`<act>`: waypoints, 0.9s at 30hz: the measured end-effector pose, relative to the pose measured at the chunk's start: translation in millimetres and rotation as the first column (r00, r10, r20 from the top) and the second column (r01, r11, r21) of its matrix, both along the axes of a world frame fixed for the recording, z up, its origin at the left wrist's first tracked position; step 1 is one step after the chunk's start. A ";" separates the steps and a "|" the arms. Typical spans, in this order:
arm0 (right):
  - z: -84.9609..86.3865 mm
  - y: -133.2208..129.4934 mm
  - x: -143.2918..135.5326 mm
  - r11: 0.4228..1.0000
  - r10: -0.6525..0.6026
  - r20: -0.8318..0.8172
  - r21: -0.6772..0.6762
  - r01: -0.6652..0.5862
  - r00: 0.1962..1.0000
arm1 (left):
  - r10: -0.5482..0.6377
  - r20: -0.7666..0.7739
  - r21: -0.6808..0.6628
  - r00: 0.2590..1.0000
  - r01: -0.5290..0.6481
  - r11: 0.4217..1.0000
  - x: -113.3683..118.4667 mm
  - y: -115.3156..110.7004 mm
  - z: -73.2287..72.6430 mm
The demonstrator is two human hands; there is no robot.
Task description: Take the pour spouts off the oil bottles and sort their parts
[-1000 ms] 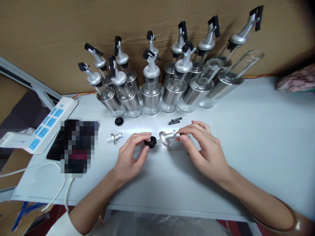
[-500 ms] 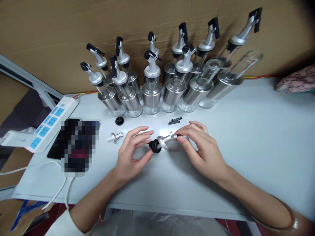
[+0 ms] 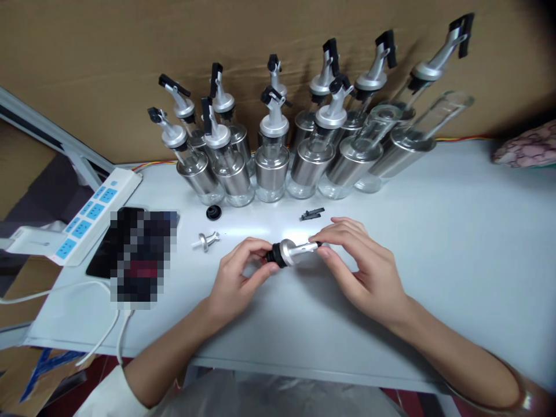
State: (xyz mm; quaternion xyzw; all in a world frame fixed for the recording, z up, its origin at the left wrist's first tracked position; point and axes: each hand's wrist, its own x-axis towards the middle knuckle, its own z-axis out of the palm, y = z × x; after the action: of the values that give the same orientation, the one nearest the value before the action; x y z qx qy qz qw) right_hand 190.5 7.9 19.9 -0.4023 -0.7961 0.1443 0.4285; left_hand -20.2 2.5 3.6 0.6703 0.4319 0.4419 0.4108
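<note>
Between my hands lies a silver pour spout, nearly level, with a black ribbed stopper seated against its collar. My left hand pinches the stopper end with thumb and fingers. At the other end, my right hand grips the spout's dark tip between thumb and forefinger. Another silver spout rests on the table to the left of my hands. Beyond it sits a loose black stopper. Small black lever pieces lie farther back, above my right hand.
Several glass bottles with steel bands stand along the cardboard wall, most topped with spouts; two at the front right have bare necks. On the left are a power strip, phones and white cables. A patterned cloth item lies far right.
The black stopper has come up against the spout's collar, where a gap with a pale tube showed before. My left fingers have closed in around the stopper. The view has shifted slightly.
</note>
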 end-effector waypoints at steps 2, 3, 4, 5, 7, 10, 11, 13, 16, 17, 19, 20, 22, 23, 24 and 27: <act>0.2 -0.5 0.0 1.000 0.010 -0.003 0.003 -0.010 1.000 | 0.005 0.078 -0.133 0.997 0.006 0.991 1.5 -1.3 2.4; 0.4 -0.6 -0.2 1.000 0.015 -0.005 0.004 -0.015 1.000 | 0.014 0.120 -0.194 0.993 0.009 0.981 1.9 -1.5 3.6; 0.6 -0.5 -0.4 1.000 0.021 -0.008 0.005 -0.021 1.000 | 0.030 0.158 -0.242 0.987 0.009 0.970 2.1 -1.3 4.8; 0.9 -0.3 -0.6 1.000 0.025 -0.009 0.004 -0.025 1.000 | 0.050 0.193 -0.274 0.980 0.005 0.962 2.1 -0.8 5.8; 1.6 0.5 -1.0 0.999 0.032 -0.005 -0.003 -0.032 0.999 | 0.084 0.244 -0.301 0.966 -0.007 0.954 1.4 0.5 7.2; 2.6 1.3 -1.1 0.999 0.037 -0.008 -0.012 -0.037 0.999 | 0.107 0.266 -0.310 0.958 -0.020 0.951 -0.6 2.4 8.2; 2.8 1.4 -1.1 0.999 0.037 -0.010 -0.010 -0.037 0.999 | 0.106 0.266 -0.309 0.958 -0.020 0.951 -1.3 2.6 8.4; 2.7 1.3 -0.8 0.999 0.037 -0.017 0.013 -0.037 0.999 | 0.104 0.275 -0.303 0.956 -0.016 0.953 -2.3 2.7 8.9; 1.2 0.9 -0.2 0.998 0.040 0.000 0.055 -0.040 0.999 | 0.095 0.324 -0.277 0.941 -0.002 0.961 -2.1 2.4 9.5; 0.5 0.8 -0.1 0.997 0.049 0.013 0.060 -0.050 0.999 | 0.090 0.342 -0.266 0.935 0.004 0.964 -1.7 2.3 9.6; -0.6 0.8 0.2 0.995 0.081 0.039 0.056 -0.083 0.996 | 0.074 0.371 -0.241 0.926 0.019 0.970 -0.9 2.6 9.7; -0.8 1.0 0.4 0.993 0.101 0.046 0.052 -0.103 0.994 | 0.066 0.380 -0.229 0.922 0.025 0.973 -0.6 3.0 9.7; 0.0 1.7 0.9 0.990 0.130 0.052 0.039 -0.133 0.990 | 0.053 0.392 -0.205 0.918 0.031 0.978 -0.5 3.7 9.5; 1.0 2.2 1.3 0.989 0.143 0.054 0.031 -0.145 0.988 | 0.049 0.394 -0.196 0.918 0.031 0.980 -0.5 4.1 9.4; 2.4 2.6 1.9 0.987 0.160 0.060 0.021 -0.162 0.985 | 0.048 0.392 -0.190 0.919 0.030 0.981 -0.6 4.5 9.4; 7.2 3.6 4.1 0.977 0.215 0.081 -0.005 -0.215 0.973 | 0.041 0.380 -0.189 0.924 0.034 0.981 -1.0 5.1 9.1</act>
State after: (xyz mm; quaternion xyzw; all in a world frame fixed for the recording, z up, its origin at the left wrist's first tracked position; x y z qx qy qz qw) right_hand 194.6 11.5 27.1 -0.3184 -0.8519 0.1721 0.3786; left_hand -21.2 7.6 12.7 0.5280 0.3854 0.5211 0.5488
